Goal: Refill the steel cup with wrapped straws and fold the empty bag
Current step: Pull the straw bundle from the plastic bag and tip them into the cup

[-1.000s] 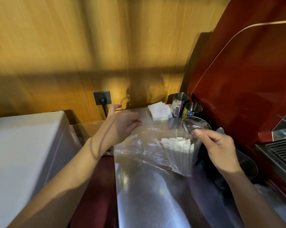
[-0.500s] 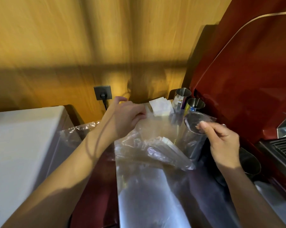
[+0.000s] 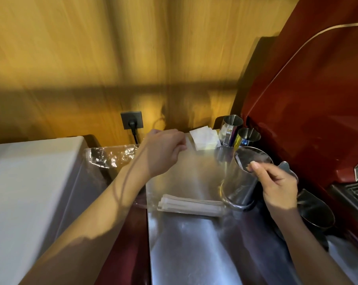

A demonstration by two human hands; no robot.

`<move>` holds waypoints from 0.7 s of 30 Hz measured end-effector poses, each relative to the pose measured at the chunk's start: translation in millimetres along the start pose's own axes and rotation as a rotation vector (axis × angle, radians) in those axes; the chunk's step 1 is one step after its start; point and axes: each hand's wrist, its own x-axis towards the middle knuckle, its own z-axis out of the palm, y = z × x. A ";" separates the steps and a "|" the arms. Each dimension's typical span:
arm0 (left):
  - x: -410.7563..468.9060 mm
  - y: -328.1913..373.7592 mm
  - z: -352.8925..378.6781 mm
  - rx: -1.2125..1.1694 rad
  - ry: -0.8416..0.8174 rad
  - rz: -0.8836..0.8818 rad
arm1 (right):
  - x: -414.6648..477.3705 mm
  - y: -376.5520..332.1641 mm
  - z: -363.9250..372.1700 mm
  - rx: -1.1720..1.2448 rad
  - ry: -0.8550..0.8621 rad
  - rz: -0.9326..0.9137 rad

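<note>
The steel cup [image 3: 238, 182] stands tilted on the steel desk [image 3: 194, 243], its mouth leaning toward the red machine [image 3: 309, 103] on the right. The right hand [image 3: 276, 186] is at the cup's right side; thumb and forefinger are pinched together at the near edge of the rim, and a thin clear film appears to lie across the mouth there. Whether the pinch holds the rim itself or only the film cannot be told.

The wrapped straws [image 3: 191, 205] lie flat in a bundle on the desk, ends pointing left and right, with their right end touching or just beside the foot of the cup. They lie below and between the two hands, touching neither.

The left hand [image 3: 163, 151] is raised over the back of the desk, fingers curled and closed. The clear bag [image 3: 110, 156] shows as crumpled plastic to the left of that wrist, over the edge between the desk and a white appliance [image 3: 30, 192]. Blur prevents confirming that the left hand grips it.

At the back stand two smaller steel pitchers [image 3: 238, 133] and a stack of white napkins [image 3: 204, 138]. A wall socket [image 3: 131, 120] with a plug sits on the wooden wall. A dark cup [image 3: 315, 210] sits just right of the right wrist.
</note>
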 end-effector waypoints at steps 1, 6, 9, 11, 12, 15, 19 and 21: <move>-0.2 1.5 2.2 -0.011 -0.022 -0.014 | -0.4 3.0 1.1 0.011 -0.011 0.021; -0.1 12.2 15.2 -0.018 -0.108 -0.013 | -6.3 11.2 2.0 0.042 -0.031 0.046; 7.3 22.8 25.2 -0.006 -0.161 0.012 | -6.0 11.7 1.0 0.053 -0.023 0.046; 14.1 27.7 29.3 0.001 -0.181 0.056 | -5.9 12.0 -0.4 0.062 -0.022 0.056; 17.1 29.3 30.0 -0.004 -0.181 0.070 | -6.5 12.3 -1.6 0.070 -0.025 0.066; 24.6 32.8 26.2 -0.043 -0.184 0.072 | -12.0 14.7 -4.4 0.107 -0.043 0.108; 36.4 38.1 10.4 -0.070 -0.230 0.051 | -21.5 21.2 -7.1 0.120 -0.049 0.189; 44.7 40.3 0.0 -0.090 -0.223 0.043 | -24.8 24.3 -8.4 0.126 -0.024 0.228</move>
